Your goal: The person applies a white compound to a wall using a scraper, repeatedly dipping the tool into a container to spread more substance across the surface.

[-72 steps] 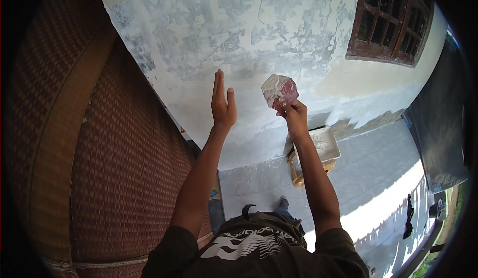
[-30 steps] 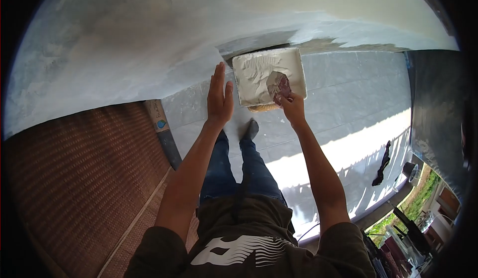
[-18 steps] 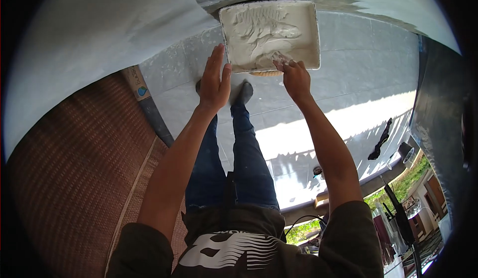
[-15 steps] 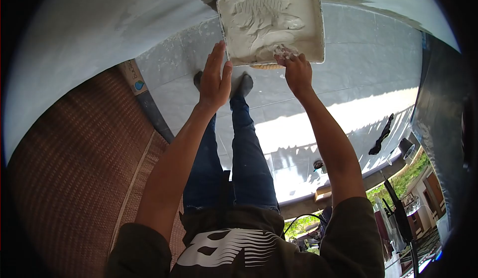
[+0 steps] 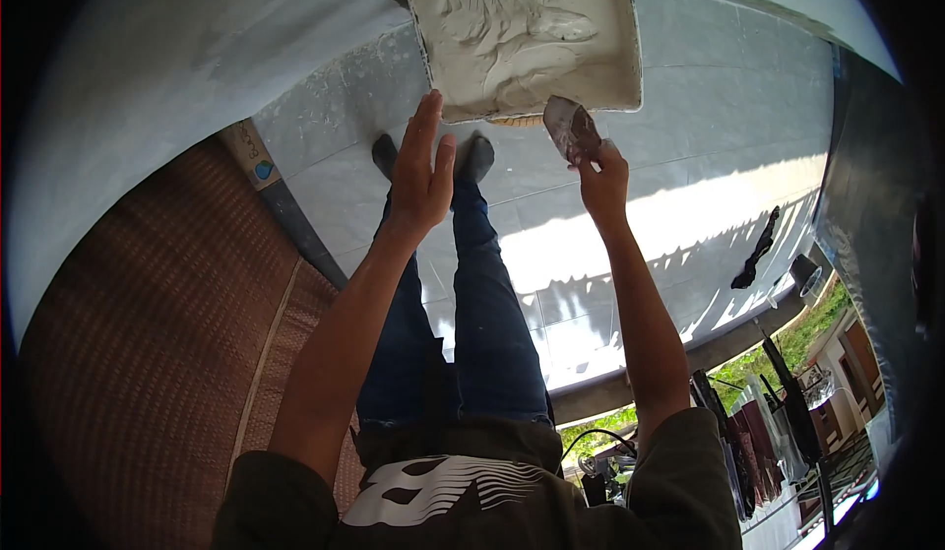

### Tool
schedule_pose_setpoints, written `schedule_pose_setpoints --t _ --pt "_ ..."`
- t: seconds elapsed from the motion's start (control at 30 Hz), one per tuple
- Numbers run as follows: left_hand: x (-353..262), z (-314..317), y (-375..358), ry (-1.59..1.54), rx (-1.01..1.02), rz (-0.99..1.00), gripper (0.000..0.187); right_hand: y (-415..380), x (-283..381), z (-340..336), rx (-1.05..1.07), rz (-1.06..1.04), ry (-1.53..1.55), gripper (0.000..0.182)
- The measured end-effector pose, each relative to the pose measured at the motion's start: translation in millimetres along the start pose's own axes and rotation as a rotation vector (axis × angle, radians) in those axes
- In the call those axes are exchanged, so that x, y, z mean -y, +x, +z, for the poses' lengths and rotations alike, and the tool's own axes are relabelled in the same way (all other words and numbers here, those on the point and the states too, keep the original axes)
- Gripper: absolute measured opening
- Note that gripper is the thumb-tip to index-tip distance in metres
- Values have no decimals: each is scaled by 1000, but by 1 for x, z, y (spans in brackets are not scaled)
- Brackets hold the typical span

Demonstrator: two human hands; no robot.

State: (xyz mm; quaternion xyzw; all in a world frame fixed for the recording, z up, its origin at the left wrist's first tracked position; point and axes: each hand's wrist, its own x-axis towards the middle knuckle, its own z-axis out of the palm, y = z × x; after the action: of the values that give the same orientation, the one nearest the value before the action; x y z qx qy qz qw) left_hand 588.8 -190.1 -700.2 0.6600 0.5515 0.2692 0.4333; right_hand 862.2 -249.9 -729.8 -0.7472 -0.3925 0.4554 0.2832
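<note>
A white rectangular tray (image 5: 638,48) of wet, pale beige plaster (image 5: 532,43) is at the top of the view, its surface ridged and swirled. My right hand (image 5: 604,178) is closed on the near end of a plaster-smeared scraper (image 5: 571,129), whose rounded far end overlaps the tray's front edge. By the tray's front left corner, my left hand (image 5: 423,181) stretches out flat with its thumb apart and nothing in it.
Below are my boots (image 5: 476,160) on grey floor tiles (image 5: 709,127), partly sunlit. A brown woven panel (image 5: 167,323) fills the left side. Grey wall surface (image 5: 197,87) curves behind the tray. A black strip (image 5: 756,248) and a dark bucket (image 5: 805,272) are at right.
My right hand has drawn back from the tray toward me, bringing the scraper out of the plaster and into view. My left hand stays outstretched at the corner, while the view has shifted slightly.
</note>
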Motion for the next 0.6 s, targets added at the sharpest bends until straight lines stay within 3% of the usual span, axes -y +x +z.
schedule_pose_setpoints --t 0.07,0.1,0.2,0.37,0.5,0.57,0.6 --pt "2 0 -1 2 7 3 53 22 30 -6 -163 350 545 23" --pt "4 2 0 -7 6 11 53 36 18 -9 -154 415 614 25" --pt "4 8 -3 -21 13 13 53 50 -23 4 -187 531 645 25" --pt "2 13 -10 -23 33 7 52 6 -57 25 -285 478 774 23" --pt "4 15 -13 -44 39 -9 52 -46 -86 29 -322 586 750 21" --pt "4 14 -9 -49 35 0 52 -59 -95 17 -68 561 217 22" --pt "4 13 -8 -51 34 -10 52 -60 -93 11 -64 564 213 22"
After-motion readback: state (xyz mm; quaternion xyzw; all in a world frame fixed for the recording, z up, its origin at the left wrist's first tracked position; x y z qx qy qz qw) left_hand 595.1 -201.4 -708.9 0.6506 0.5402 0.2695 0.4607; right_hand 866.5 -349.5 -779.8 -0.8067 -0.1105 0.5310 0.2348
